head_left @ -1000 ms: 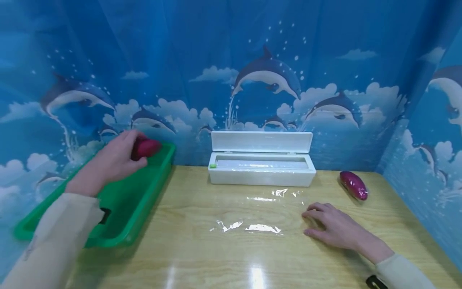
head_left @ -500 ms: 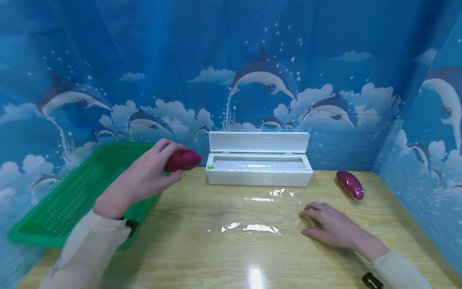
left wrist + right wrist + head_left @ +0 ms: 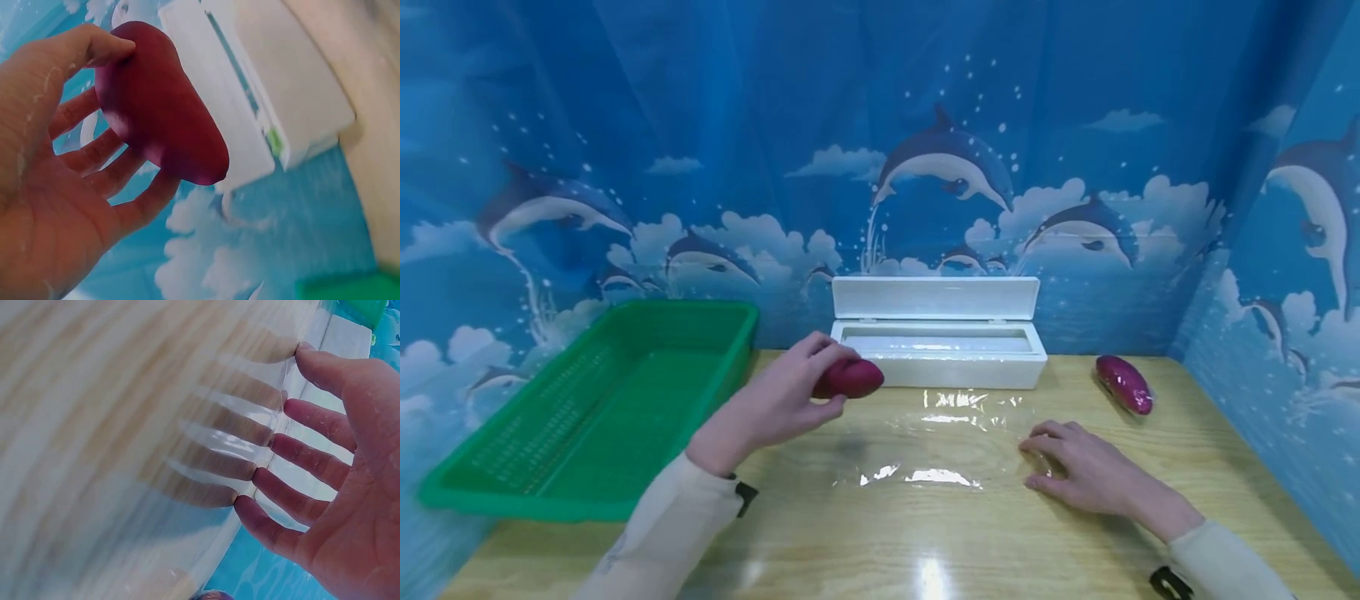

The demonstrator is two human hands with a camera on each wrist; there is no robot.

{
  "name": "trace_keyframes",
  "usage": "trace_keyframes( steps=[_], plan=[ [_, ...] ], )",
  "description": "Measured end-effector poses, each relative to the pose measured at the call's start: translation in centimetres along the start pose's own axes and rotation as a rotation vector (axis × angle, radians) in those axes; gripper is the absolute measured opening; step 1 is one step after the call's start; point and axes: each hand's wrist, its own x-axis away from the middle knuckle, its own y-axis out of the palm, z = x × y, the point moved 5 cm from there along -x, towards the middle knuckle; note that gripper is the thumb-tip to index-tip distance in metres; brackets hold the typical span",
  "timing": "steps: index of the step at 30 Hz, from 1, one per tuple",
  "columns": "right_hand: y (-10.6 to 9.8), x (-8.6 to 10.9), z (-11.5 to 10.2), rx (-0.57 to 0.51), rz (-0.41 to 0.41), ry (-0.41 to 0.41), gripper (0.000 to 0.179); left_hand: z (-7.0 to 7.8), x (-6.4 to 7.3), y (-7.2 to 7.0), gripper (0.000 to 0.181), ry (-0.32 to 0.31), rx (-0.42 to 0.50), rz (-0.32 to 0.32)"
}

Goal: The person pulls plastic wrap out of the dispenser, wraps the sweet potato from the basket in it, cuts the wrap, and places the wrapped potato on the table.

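My left hand (image 3: 775, 404) holds a dark red sweet potato (image 3: 859, 379) between thumb and fingers, above the table near the left part of a clear sheet of cling film (image 3: 942, 477). In the left wrist view the sweet potato (image 3: 165, 106) looks smooth and bare. The film lies spread on the wood, showing mostly as bright glints. At its right edge my right hand (image 3: 1086, 471) rests, fingertips down on the film and fingers spread. In the right wrist view the fingertips (image 3: 245, 503) line up along the film and nothing is gripped.
Behind the film stands a white cling film box (image 3: 951, 373) with its lid raised. A green basket (image 3: 561, 508) is at the left. A shiny, wrapped sweet potato (image 3: 1123, 385) lies at the back right. A dolphin-print curtain (image 3: 760, 125) encloses the table.
My left hand has carried the sweet potato from over the green basket rightward to the film's left part. The right hand has stayed in place.
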Motion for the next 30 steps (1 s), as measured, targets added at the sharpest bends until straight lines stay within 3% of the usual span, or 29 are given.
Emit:
trace_keyframes(
  steps=[9,15,20,30],
  plan=[
    [0.0,0.0,0.1,0.001,0.005,-0.008,0.046,2.0,-2.4,5.5,0.05,0.062,0.086,-0.098],
    [0.1,0.1,0.0,0.019,0.027,-0.026,0.045,2.3,-3.8,8.6,0.05,0.049,0.112,-0.138],
    [-0.1,0.1,0.0,0.028,0.044,-0.027,0.044,2.5,-4.8,10.4,0.051,0.032,0.124,-0.171],
    [0.0,-0.1,0.0,0.014,0.02,-0.018,0.043,3.3,-6.7,12.5,0.048,0.024,0.105,-0.222]
  ],
)
